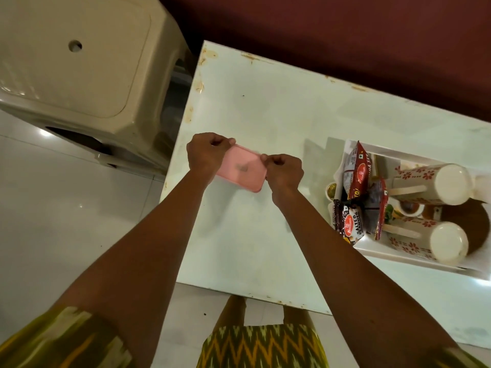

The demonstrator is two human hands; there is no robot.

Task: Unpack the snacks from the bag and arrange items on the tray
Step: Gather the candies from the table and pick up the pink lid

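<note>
A flat, folded pink bag (240,170) is held just above the pale table (252,115) between both hands. My left hand (204,154) pinches its far left corner and my right hand (284,171) pinches its far right corner. To the right stands a white tray (398,254). In the tray lie a red sev packet (357,172), a dark salted peanuts packet (348,224) and a third red-edged packet (377,208), beside two floral mugs (433,184) lying on their sides.
A beige plastic stool (71,65) stands left of the table on the white tiled floor. A dark red wall runs behind the table. A small gold-lidded jar (330,190) sits at the tray's left edge. The table's near edge is close to my legs.
</note>
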